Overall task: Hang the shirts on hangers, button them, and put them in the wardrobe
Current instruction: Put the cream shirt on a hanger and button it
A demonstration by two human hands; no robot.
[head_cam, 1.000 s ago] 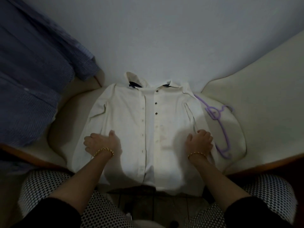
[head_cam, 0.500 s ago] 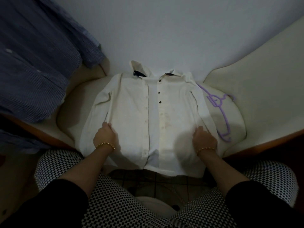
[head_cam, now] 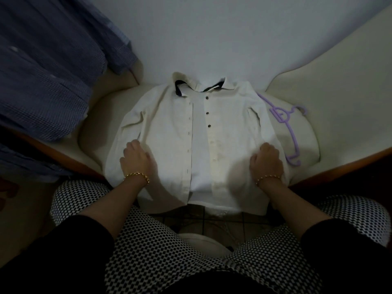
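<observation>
The left hand [head_cam: 136,160] at 8 o'clock and right hand [head_cam: 266,164] at 4 are holding, grip seemingly clamped, the unbuttoned white shirt [head_cam: 169,124] lying on the seat cushion [head_cam: 95,124], probably needing the lilac hanger [head_cam: 290,128] at 2 o'clock next.

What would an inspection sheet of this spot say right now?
Surface: cream seat cushion, wooden-edged.
Job's things: white shirt flat on the cushion, front unbuttoned; purple hanger lying beside its right sleeve, not in the shirt.
Clutter: nothing seen.
Hands: left hand and right hand rest on the shirt's sides; whether they grip is unclear.
Cables: nothing seen.
Surroundings: blue checked garment at left, pale wall behind, tiled floor below.
</observation>
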